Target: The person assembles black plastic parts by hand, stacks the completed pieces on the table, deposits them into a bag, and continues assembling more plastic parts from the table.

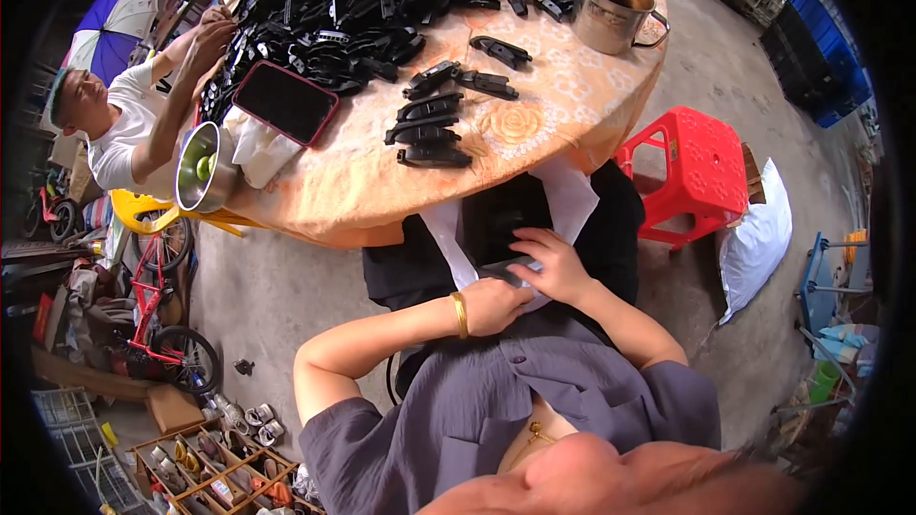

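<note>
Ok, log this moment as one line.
left hand: closed, on lap | right hand: fingers spread over grey piece | black parts: rowed on table | co-worker: at pile
</note>
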`<state>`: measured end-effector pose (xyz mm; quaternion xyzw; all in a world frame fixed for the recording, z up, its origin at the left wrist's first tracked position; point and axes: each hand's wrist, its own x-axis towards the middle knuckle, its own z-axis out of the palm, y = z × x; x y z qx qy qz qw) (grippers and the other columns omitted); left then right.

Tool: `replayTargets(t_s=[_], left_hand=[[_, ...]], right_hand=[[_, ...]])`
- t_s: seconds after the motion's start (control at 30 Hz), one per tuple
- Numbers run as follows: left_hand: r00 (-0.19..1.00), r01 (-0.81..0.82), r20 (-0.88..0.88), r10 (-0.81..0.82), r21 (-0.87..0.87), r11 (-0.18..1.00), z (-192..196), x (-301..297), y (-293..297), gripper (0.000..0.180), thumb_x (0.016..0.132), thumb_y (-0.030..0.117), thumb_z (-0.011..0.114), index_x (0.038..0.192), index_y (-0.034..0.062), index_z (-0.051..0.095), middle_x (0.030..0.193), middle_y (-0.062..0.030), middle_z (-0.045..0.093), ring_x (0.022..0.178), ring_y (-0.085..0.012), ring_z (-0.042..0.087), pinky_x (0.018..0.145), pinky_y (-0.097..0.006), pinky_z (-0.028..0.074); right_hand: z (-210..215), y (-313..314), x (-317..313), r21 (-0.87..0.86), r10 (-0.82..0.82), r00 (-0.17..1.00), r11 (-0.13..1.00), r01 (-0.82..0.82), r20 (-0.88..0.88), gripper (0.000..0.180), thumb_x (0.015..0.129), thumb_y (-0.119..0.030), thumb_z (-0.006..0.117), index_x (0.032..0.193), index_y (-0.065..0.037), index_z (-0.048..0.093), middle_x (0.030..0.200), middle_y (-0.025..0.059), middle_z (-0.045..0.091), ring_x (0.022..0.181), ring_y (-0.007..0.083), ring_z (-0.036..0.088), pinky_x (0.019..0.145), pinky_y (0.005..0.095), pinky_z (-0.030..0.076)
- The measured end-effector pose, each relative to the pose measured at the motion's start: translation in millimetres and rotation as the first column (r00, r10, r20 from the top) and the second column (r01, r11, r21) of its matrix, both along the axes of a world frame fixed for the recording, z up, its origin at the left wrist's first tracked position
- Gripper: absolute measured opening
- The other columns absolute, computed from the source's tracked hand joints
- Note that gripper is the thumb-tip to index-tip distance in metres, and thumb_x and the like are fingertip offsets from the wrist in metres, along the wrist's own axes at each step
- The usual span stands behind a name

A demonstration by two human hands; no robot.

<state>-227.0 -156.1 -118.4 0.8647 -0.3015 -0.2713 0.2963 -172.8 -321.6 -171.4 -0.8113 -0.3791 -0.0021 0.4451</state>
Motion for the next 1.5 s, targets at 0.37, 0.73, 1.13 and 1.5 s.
replayTargets(t_s=[0.37,0.73,1.13,1.5], left_hand=[[0.993,-0.022,0.113,0.016,0.044,0.999,1.5,3.4,6.6,0.030,0.079,0.019,0.057,0.108,0.0097,0.054,0.073,-0.0150,0.061,0.070,-0.0332,0.060,0.062,-0.042,0.048],[0.973,0.054,0.230,-0.025,-0.119,0.991,0.7,-0.6,16.3,0.031,0.076,0.014,0.057,0.106,0.0080,0.054,0.067,-0.0136,0.060,0.067,-0.0310,0.060,0.062,-0.041,0.047],[0.908,-0.033,0.415,-0.058,0.209,0.977,48.0,0.0,77.4,0.008,0.071,0.016,0.056,0.067,0.0098,0.054,0.062,-0.0065,0.055,0.063,-0.0254,0.059,0.060,-0.035,0.047],[0.994,-0.045,-0.039,0.097,0.680,0.732,-5.3,79.2,54.8,0.041,0.082,0.042,0.051,0.100,0.0069,0.063,0.100,-0.0144,0.062,0.095,-0.0295,0.058,0.085,-0.038,0.044]], right_hand=[[-76.6,-45.7,88.1,0.248,0.379,0.008,0.588,0.770,-0.926,0.053,0.088,-0.044,0.047,0.125,-0.006,0.042,0.110,0.0080,0.056,0.094,0.0207,0.057,0.080,0.0350,0.046],[-75.3,-55.3,112.9,0.203,-0.012,0.258,0.585,0.785,-0.966,0.029,0.079,-0.016,0.057,0.105,-0.003,0.057,0.091,0.0091,0.063,0.081,0.0220,0.060,0.074,0.0312,0.047],[18.7,-90.3,82.3,-0.466,-0.536,0.831,0.703,0.537,0.149,0.038,0.066,-0.011,0.063,0.103,-0.007,0.059,0.087,0.0172,0.060,0.085,0.0338,0.058,0.071,0.0408,0.048],[17.7,-32.4,7.0,-0.664,0.432,0.870,0.582,-0.470,-0.237,0.039,0.083,-0.042,0.047,0.075,-0.008,0.064,0.063,0.0155,0.060,0.071,0.0337,0.061,0.087,0.0598,0.032]])
